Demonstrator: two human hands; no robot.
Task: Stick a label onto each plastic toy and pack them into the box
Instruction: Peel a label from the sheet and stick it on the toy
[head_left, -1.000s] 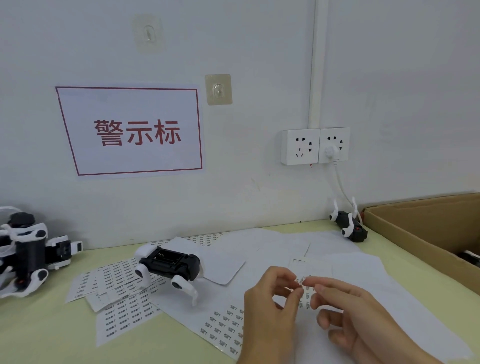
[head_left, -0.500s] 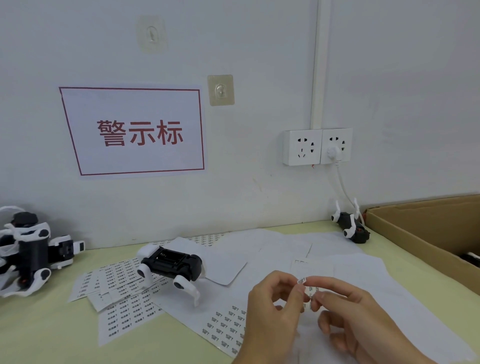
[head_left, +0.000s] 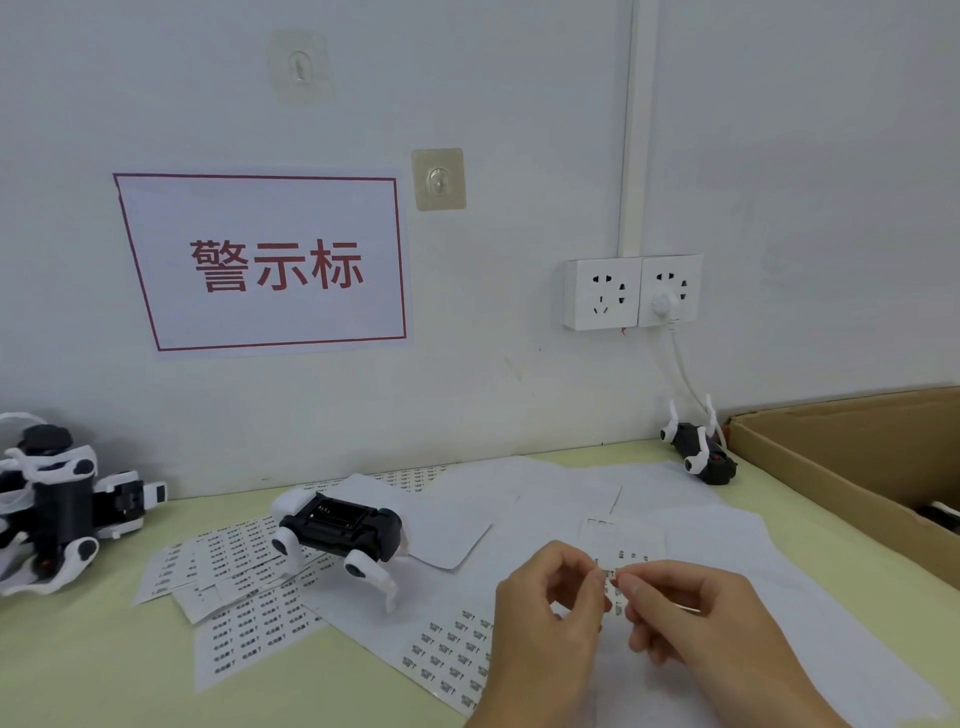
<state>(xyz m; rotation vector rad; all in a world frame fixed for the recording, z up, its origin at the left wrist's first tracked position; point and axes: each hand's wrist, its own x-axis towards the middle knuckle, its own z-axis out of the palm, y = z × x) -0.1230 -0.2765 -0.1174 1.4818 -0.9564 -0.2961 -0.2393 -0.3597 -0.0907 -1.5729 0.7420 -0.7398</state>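
A tiny printed label (head_left: 612, 576) is being pinched between the fingertips of the left hand (head_left: 550, 613) and the right hand (head_left: 696, 618), both hands curling their fingers around it just above the spread of paper. It is looking very light, thin and floppy, likely tacky on one side, so it is probably best held only by an edge to keep the adhesive from folding onto itself or clinging to skin. Directly behind the hands a partly used label sheet (head_left: 623, 535) is lying on blank backing sheets (head_left: 545, 493), and more full label sheets (head_left: 234, 613) are lying to the left. Just beyond the left hand the nearest black-and-white toy robot dog (head_left: 340, 535) is lying belly-up; being rigid plastic with thin legs, it seems best gripped by the body. Far left, a pile of similar toys (head_left: 57, 504) is waiting. Beyond the right hand another toy (head_left: 698, 452) is lying beside the cardboard box (head_left: 831, 467).
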